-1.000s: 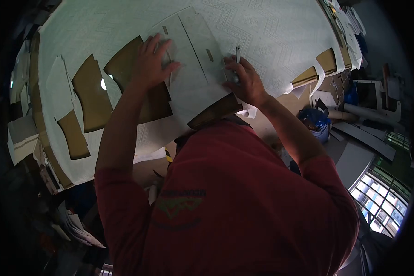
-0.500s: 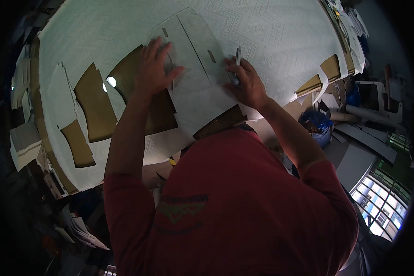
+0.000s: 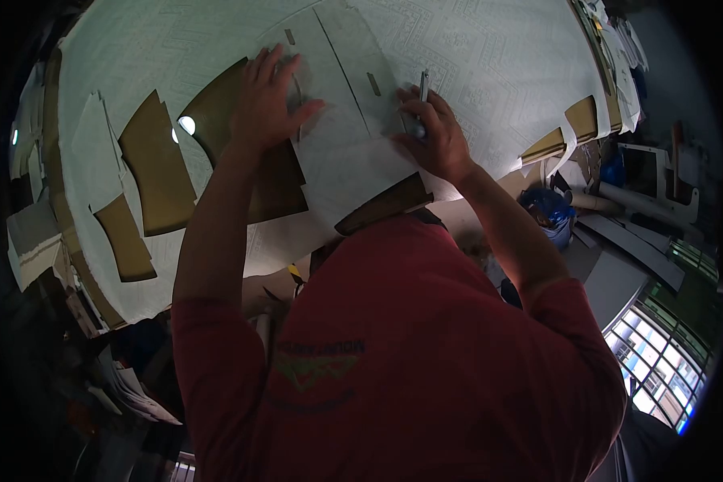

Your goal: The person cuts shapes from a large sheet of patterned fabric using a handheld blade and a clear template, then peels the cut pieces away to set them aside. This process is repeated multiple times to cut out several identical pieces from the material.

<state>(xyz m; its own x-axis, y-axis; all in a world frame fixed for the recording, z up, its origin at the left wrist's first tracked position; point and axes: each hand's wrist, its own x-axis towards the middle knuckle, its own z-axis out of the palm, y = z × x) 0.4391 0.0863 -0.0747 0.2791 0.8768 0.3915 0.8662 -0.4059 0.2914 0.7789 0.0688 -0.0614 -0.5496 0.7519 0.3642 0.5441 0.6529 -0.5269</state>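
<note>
A pale, translucent pattern piece (image 3: pixel 341 104) with a long dark slit and two small slots lies on white patterned fabric (image 3: pixel 490 48). My left hand (image 3: pixel 275 100) rests with fingers spread on the left edge of this piece, holding nothing. At its right edge, my right hand (image 3: pixel 435 132) has its fingers curled round a silver pen-like tool (image 3: pixel 424 86) that points up. The tool's lower part is partly hidden by the fingers. Brown cut-out shapes (image 3: pixel 157 165) show to the left of my left hand, and another brown area (image 3: pixel 386 201) shows below the pale piece.
A blue plastic bag (image 3: pixel 548 213) is beyond the table's right side, near rolls and flat sheets (image 3: pixel 631 245). White strips cross a brown edge (image 3: pixel 550 140) at the right. Papers (image 3: pixel 136 394) lie at lower left. A barred window (image 3: pixel 659 361) is at lower right.
The table and the things on it sit slightly higher and further left in the view. Both hands keep nearly the same places on the pale piece.
</note>
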